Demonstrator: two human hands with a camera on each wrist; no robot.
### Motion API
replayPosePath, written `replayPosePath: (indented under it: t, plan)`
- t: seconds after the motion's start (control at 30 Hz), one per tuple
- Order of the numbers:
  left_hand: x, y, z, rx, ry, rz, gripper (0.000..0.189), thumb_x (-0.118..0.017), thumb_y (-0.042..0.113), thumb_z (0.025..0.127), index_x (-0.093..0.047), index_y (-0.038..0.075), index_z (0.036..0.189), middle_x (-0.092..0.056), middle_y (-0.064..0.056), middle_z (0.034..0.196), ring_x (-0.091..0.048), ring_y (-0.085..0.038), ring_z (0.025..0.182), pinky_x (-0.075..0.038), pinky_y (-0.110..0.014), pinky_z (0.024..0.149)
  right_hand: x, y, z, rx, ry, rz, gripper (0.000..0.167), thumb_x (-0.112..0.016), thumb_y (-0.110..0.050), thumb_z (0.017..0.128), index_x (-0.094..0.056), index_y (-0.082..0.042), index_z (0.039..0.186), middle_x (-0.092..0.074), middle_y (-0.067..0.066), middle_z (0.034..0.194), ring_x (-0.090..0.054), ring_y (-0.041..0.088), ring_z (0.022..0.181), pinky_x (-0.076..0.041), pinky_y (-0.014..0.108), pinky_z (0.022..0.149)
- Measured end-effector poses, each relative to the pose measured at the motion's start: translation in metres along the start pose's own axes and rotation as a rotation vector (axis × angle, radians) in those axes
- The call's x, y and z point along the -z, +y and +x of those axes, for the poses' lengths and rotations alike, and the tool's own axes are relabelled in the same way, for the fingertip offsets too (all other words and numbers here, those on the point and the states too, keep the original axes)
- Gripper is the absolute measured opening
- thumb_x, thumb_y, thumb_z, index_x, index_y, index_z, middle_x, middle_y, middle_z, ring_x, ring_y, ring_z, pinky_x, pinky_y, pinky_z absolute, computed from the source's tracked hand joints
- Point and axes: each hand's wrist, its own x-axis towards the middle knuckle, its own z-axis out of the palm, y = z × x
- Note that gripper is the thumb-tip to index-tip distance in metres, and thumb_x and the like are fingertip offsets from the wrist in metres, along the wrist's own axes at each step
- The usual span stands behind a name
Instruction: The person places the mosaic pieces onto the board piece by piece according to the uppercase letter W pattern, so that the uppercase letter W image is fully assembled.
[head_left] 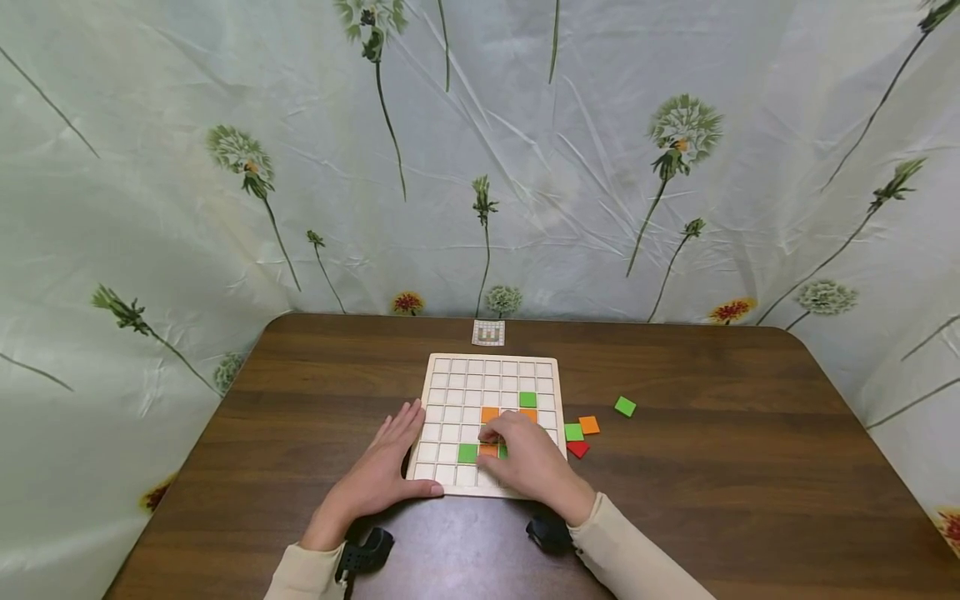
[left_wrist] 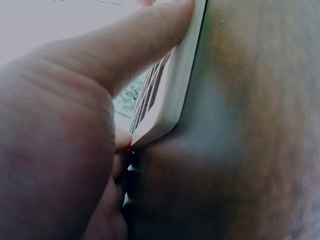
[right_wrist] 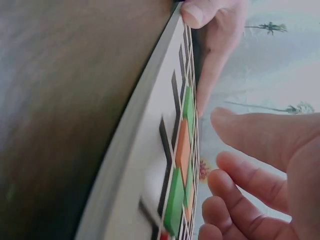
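A pale wooden grid board (head_left: 450,392) lies on the brown table in the head view, with several green and orange square tiles in its cells. My left hand (head_left: 382,467) rests along the board's left side, fingers spread, thumb at the front edge. In the left wrist view that thumb (left_wrist: 135,45) lies along the board's rim. Over the board's lower right hovers my right hand (head_left: 525,454), fingers loosely bent. Beneath it sit an orange tile (right_wrist: 182,150) and a green tile (right_wrist: 175,200); in the right wrist view thumb and fingers are apart, nothing between them.
Right of the board lie a loose green tile (head_left: 573,432), an orange tile (head_left: 589,425) and a red tile (head_left: 577,449). Another green tile (head_left: 625,407) lies farther right. A small printed card (head_left: 489,333) is at the table's back edge, before a flowered curtain (head_left: 570,208).
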Motion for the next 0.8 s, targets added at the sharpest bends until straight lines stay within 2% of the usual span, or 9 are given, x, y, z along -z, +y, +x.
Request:
replayPosePath:
  t: [0.53, 0.8]
  plan:
    - [0.001, 0.001, 0.0, 0.002, -0.008, -0.003, 0.121, -0.078, 0.063, 0.077, -0.017, -0.001, 0.159, -0.008, -0.013, 0.168, -0.003, -0.029, 0.155, -0.006, -0.052, 0.123, 0.03, 0.03, -0.029, -0.16, 0.069, 0.019, 0.02, -0.086, -0.018, 0.08, -0.074, -0.014, 0.095, -0.062, -0.007, 0.088, -0.053, 0.011, 0.08, -0.048, 0.029, 0.071]
    - [0.001, 0.001, 0.001, 0.01, -0.012, -0.013, 0.121, -0.078, 0.062, 0.077, -0.015, 0.0, 0.159, -0.007, -0.013, 0.168, -0.002, -0.028, 0.155, -0.005, -0.052, 0.123, 0.046, 0.047, -0.044, -0.211, 0.079, 0.007, 0.027, -0.086, -0.016, 0.079, -0.074, -0.012, 0.103, -0.064, -0.005, 0.094, -0.054, 0.013, 0.084, -0.05, 0.031, 0.072]
